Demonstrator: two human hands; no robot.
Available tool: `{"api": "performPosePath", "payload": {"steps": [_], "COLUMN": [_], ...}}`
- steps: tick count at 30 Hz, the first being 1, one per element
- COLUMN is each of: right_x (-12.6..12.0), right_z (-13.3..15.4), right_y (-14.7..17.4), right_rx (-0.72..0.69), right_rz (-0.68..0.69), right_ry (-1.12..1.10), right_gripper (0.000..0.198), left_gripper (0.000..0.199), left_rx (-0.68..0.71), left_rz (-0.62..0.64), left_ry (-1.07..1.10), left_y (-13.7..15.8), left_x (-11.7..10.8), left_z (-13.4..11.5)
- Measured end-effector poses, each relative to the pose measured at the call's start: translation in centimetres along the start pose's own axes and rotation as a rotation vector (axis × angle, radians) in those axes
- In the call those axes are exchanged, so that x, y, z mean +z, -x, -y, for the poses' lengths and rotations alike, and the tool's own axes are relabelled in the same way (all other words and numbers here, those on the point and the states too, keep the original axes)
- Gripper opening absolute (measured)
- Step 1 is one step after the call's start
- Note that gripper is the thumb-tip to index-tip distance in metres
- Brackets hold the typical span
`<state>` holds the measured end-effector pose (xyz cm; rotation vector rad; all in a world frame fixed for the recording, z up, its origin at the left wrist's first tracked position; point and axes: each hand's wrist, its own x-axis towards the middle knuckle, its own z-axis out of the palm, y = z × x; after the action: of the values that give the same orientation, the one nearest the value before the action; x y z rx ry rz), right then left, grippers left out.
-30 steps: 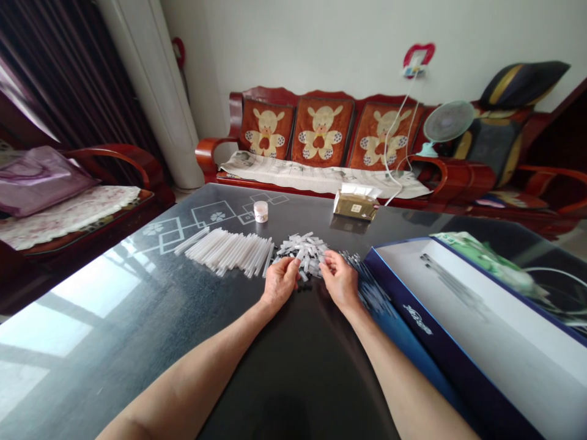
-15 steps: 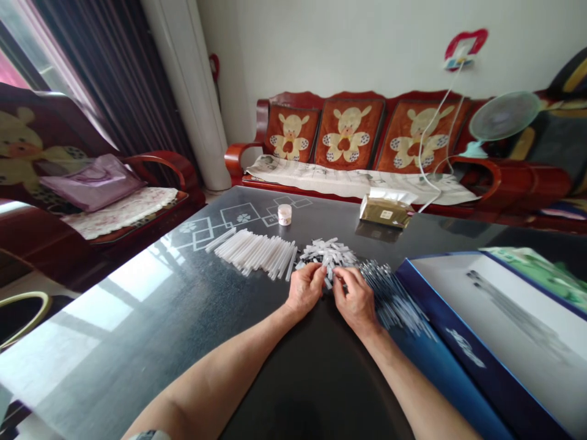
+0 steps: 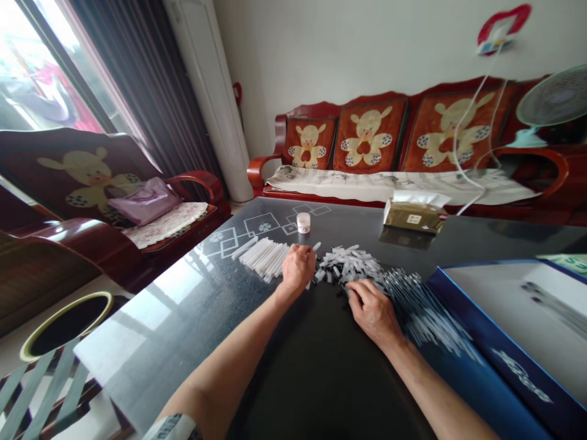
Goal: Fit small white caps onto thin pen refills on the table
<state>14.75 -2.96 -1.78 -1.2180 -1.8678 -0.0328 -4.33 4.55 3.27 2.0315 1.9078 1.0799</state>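
At the far left, a purple bag sits on a wooden armchair, beyond the edge of the dark table. On the table, the white tubes lie in a row, side by side; their long axes run away from the person, the far ends slanting to the right. The left hand is at the right end of this row, back of the hand up, fingers curled; its fingertips are hidden, so I cannot tell how far they are parted or what they grip. A pale end shows just past its fingers, pointing away and rightward. Behind it stands a small jar, upright. Next come the short white pieces, heaped, their axes pointing every way. The right hand is at the heap's near edge, fingers bent, thumb and forefinger directed at the pieces; whether they pinch anything cannot be told. A tissue box stands farther back. To the right, the dark thin rods run from far left to near right, beside the blue box.
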Motion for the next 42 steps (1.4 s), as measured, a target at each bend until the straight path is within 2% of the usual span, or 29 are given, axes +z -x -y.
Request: {"api": "performPosePath", "payload": {"steps": [4,7,13,18,21,23,26,30,36,42], "right_x": [0.3,0.4,0.4,0.2,0.2,0.1,0.0,-0.2,-0.1,0.0], "right_z": [-0.3,-0.3,-0.2,0.0,0.0,0.0,0.2,0.6,1.1,1.0], "right_y": [0.1,0.2,0.1,0.0,0.0,0.0,-0.1,0.0,0.0,0.0], "right_rx": [-0.001,0.003,0.010,0.004,0.009,0.012,0.013,0.012,-0.041,-0.047], "right_rz": [0.006,0.005,0.001,0.006,0.003,-0.005,-0.027,-0.031,0.042,0.069], "right_ry": [0.025,0.030,0.022,0.020,0.017,0.018,0.022,0.070,0.167,0.190], "right_gripper": [0.019,0.019,0.020,0.021,0.021,0.022,0.023,0.025,0.026,0.026], "left_gripper": [0.029,0.031,0.029,0.029,0.029,0.029,0.028,0.029,0.027,0.026], "left_rx": [-0.086,-0.171,-0.179,-0.147,-0.020,0.093,0.249,0.309,0.272,0.383], "left_rz": [0.000,0.033,0.046,0.015,-0.049,-0.071,-0.018,0.078,0.163,0.226], "left_ry": [-0.318,-0.426,-0.430,-0.428,-0.367,-0.294,-0.195,-0.145,-0.221,-0.172], "left_y": [-3.5,-4.7,-4.9,-5.1,-4.3,-3.0,0.1,4.0,6.1,5.7], "left_x": [-2.7,-3.9,-4.3,-4.5,-3.8,-2.7,-0.3,2.2,3.1,3.1], "left_z": [4.9,7.5,8.6,8.0,6.6,4.9,1.9,-0.9,-1.6,-1.5]}}
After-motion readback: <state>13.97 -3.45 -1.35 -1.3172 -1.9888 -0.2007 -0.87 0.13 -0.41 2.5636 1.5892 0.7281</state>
